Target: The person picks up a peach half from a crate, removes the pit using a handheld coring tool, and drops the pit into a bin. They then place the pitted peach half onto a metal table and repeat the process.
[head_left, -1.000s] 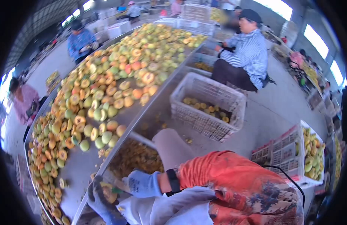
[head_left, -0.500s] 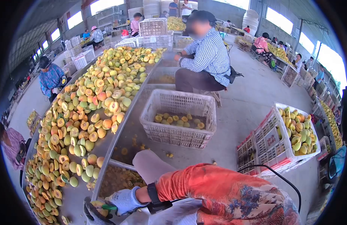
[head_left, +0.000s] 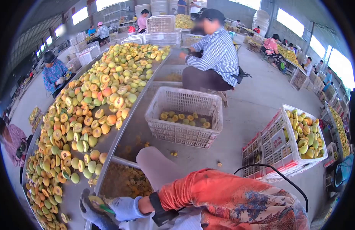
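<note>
At the bottom of the view my left hand (head_left: 92,214), in a dark grey glove, is closed around a peach (head_left: 96,200). My right hand (head_left: 125,208), in a pale blue glove, grips a small tool with a green handle (head_left: 107,209) against that fruit; its working end is hidden. Both hands are at the metal edge of a long table (head_left: 122,132). Many halved and whole peaches (head_left: 104,92) are heaped on it. Below the edge, near my right hand, a bin (head_left: 125,180) holds peach scraps.
A white plastic crate (head_left: 185,132) with some peach halves stands ahead on the floor. Stacked crates (head_left: 281,143) at right hold more peaches. A black cable (head_left: 277,172) loops past my orange sleeve. A person in a checked shirt (head_left: 216,53) sits across; another (head_left: 52,74) works at left.
My hands have come slightly up, and the peach in my left hand shows more clearly. The view has shifted a little. The person at left has moved their hands lower.
</note>
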Demonstrator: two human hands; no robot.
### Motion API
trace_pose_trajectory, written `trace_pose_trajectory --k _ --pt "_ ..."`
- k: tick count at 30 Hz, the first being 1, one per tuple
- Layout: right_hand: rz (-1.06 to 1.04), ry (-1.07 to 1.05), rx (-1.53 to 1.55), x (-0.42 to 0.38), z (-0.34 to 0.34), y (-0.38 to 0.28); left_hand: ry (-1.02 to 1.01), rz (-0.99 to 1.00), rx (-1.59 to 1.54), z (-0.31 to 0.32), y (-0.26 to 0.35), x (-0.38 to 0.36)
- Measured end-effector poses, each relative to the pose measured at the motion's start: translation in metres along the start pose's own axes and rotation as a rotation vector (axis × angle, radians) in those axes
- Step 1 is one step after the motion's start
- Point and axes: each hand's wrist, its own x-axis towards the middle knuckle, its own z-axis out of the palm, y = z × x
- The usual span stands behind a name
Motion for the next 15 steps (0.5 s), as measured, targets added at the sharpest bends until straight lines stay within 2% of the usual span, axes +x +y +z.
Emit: trace_pose_trajectory --k 1,2,3,4,5,7,9,11,12,15 --pt "-0.047 0.031 -0.084 0.001 0.008 0.011 -0.047 -0.067 0.016 -0.011 0.000 0.003" --pt "-0.069 -0.003 -0.134 0.001 0.008 0.012 -0.004 -0.002 0.117 -0.015 -0.008 0.001" --pt "-0.093 0.004 -0.125 0.000 0.007 0.011 -0.014 -0.018 0.044 -0.015 -0.002 -0.006" --pt "-0.049 -0.067 -0.043 0.000 0.007 0.011 -0.008 0.017 0.063 -0.004 0.016 -0.017" --pt "0.164 -0.268 0.203 -0.001 -0.008 -0.008 0.132 0.267 0.157 -0.010 -0.003 -0.016" --pt "0.109 -0.329 0.369 0.001 -0.003 -0.008 0.128 0.293 0.059 -0.011 0.002 -0.023" --pt "0.023 -0.285 0.216 0.003 0.005 -0.001 0.090 0.175 -0.088 -0.010 0.011 -0.026" --pt "-0.182 0.027 -0.159 -0.001 0.016 0.009 0.145 -0.138 -0.261 -0.023 -0.001 -0.019" --pt "-0.120 -0.038 -0.166 -0.001 0.015 0.012 0.127 -0.021 -0.030 -0.025 -0.009 -0.017" --pt "-0.153 -0.051 -0.149 -0.003 0.011 0.012 0.107 0.072 0.045 -0.021 -0.012 -0.017"
